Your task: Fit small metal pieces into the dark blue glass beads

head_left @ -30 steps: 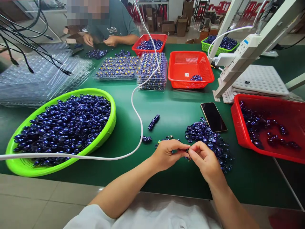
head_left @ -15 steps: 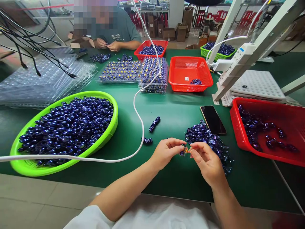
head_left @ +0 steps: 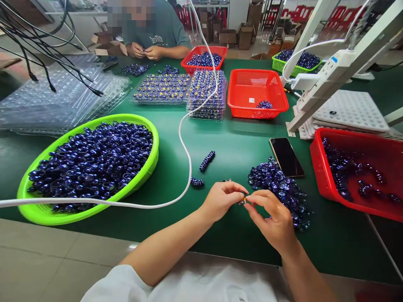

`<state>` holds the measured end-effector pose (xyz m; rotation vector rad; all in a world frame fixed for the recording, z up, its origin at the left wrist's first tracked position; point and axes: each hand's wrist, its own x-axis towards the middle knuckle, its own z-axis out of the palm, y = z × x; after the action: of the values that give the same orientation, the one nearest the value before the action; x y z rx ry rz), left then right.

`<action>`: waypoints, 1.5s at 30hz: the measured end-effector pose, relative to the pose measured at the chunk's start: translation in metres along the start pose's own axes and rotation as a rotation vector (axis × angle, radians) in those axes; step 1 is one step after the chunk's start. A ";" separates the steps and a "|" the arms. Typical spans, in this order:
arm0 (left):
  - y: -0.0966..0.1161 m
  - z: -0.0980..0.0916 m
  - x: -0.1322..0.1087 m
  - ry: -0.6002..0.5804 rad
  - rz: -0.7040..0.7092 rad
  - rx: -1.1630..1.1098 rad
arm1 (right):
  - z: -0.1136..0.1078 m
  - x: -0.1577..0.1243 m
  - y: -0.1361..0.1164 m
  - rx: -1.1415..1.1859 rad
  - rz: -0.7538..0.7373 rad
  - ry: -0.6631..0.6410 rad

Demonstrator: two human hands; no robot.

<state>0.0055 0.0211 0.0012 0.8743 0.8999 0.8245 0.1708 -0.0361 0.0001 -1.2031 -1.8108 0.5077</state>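
Note:
My left hand [head_left: 222,201] pinches a small shiny dark-blue piece with a touch of yellow [head_left: 243,200] between thumb and fingers. From the other side, my right hand [head_left: 273,216] has its thumb and fingertips closed around the same piece, whose details are mostly hidden. Just behind and beside my right hand lies a loose heap of shiny dark-blue disc-like parts [head_left: 267,174]. To the left of my hands, two short rows of stacked blue ring-like pieces [head_left: 207,161] rest on the green table [head_left: 176,237].
A green basket [head_left: 154,157] of blue rings stands left, crossed by a white cable [head_left: 189,161]. A phone [head_left: 286,157] and red tray [head_left: 324,178] lie right. Further back are a red basket [head_left: 258,113], filled clear trays [head_left: 206,111] and a person [head_left: 170,35] handling small parts.
My right fingertips have closed in over the small piece, and less of its orange-yellow part shows. My left hand keeps its pinch. The whole view has shifted slightly.

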 end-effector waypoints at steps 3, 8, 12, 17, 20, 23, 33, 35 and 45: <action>-0.001 0.003 -0.001 0.004 0.010 0.036 | 0.001 -0.003 0.004 -0.086 -0.064 0.026; -0.003 0.005 -0.003 -0.012 0.054 0.159 | -0.001 -0.001 0.004 -0.088 0.000 -0.010; -0.005 0.003 -0.004 -0.046 0.116 0.299 | -0.005 0.003 0.001 -0.046 0.167 -0.055; -0.006 0.004 -0.006 -0.086 0.174 0.374 | -0.010 0.006 -0.002 0.120 0.485 -0.108; -0.006 0.003 -0.005 -0.099 0.164 0.362 | -0.012 0.007 -0.002 0.220 0.570 -0.116; -0.007 0.003 -0.005 -0.094 0.134 0.324 | -0.012 0.007 -0.002 0.265 0.597 -0.119; -0.010 0.003 -0.003 -0.089 0.129 0.287 | -0.010 0.006 -0.004 0.245 0.603 -0.066; -0.010 0.004 -0.004 -0.084 0.136 0.296 | -0.010 0.006 -0.003 0.260 0.609 -0.081; -0.009 0.004 -0.007 -0.057 0.349 0.577 | -0.007 0.003 0.016 0.506 0.734 -0.070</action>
<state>0.0087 0.0104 -0.0031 1.5844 0.9649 0.8422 0.1845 -0.0273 -0.0063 -1.4573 -1.1298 1.3425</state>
